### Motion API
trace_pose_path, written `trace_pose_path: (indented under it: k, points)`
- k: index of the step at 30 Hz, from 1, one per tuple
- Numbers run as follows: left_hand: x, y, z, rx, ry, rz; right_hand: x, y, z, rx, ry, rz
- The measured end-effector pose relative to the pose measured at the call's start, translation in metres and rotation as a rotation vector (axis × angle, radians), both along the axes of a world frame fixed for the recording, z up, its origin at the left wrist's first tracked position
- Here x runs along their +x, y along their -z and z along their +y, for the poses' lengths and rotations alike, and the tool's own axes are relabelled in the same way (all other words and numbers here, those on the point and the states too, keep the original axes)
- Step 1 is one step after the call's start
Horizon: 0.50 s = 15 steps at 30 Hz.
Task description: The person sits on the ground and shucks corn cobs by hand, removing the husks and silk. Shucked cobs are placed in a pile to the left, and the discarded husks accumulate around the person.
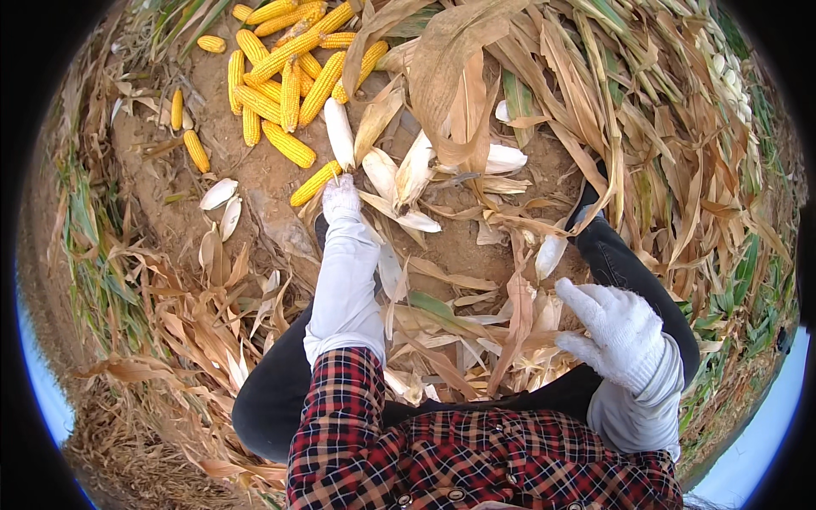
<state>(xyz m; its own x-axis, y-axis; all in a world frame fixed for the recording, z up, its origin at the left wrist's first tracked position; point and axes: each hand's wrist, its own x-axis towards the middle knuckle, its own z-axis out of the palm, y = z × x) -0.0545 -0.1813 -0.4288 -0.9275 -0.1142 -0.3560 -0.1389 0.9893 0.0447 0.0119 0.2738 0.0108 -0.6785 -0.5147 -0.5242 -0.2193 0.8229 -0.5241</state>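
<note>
Head view: left hand (341, 197) outstretched, fingers at a corn cob (315, 183); right hand (614, 327) open over husks (476, 336).

Bare dirt ground (263, 183) (sunlit, outdoors)

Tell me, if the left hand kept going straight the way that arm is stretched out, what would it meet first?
Probably the yellow corn cob lying on the dirt right at the left hand; the fingertips look at or almost on it, though depth is hard to judge. Beyond it lies the pile of husked cobs.
</note>
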Motion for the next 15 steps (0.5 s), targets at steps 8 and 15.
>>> trace_pose_path:
  k: [8, 15]
  points:
    - [-0.038, -0.013, 0.043, 0.755, -1.034, -0.027, -0.003, 0.005, -0.005, -0.020, -0.030, 0.063]
    - [-0.041, 0.026, 0.012, 0.829, -1.179, 0.175, -0.011, 0.005, -0.008, -0.062, -0.062, 0.067]
